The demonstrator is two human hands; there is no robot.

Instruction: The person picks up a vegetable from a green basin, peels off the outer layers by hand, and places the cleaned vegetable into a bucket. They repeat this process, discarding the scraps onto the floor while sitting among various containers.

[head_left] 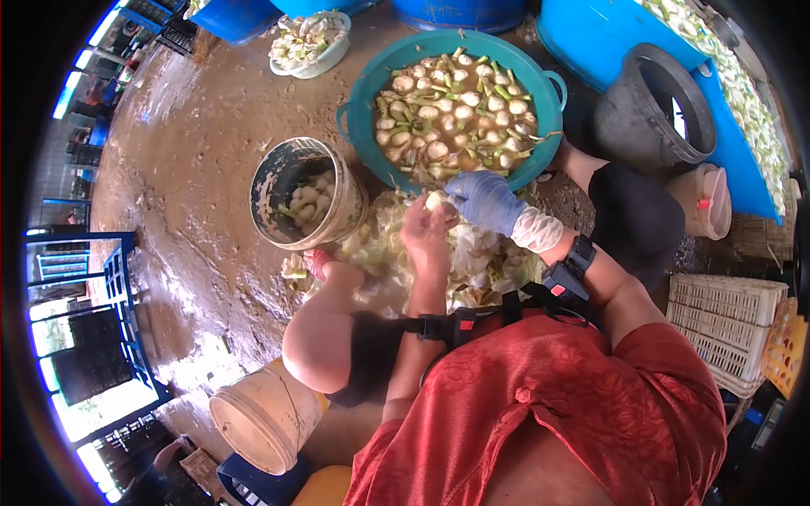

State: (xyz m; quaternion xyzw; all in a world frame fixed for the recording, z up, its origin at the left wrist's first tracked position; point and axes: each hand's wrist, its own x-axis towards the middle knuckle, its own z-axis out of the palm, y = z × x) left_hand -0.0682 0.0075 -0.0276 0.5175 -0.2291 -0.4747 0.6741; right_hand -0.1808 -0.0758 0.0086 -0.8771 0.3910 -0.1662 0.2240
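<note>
My bare left hand (429,226) is closed round a pale round bulb (436,201), just in front of the green tub (359,110). Touching the same bulb from the right is my right hand (487,201), in a blue glove with its fingers bent together. Many white bulbs with green stem stubs (437,150) float in brownish water in the tub. Left of my hands stands a dirty white bucket (348,202) with some bulbs (312,201) at its bottom. Peeled leaves and skins (481,249) lie heaped beneath my hands.
A bowl of peelings (310,46) sits at the back left. A black tub (624,118) leans by a blue container (734,160) on the right. White crates (721,325) stand at the lower right, a tipped beige bucket (261,417) at the lower left.
</note>
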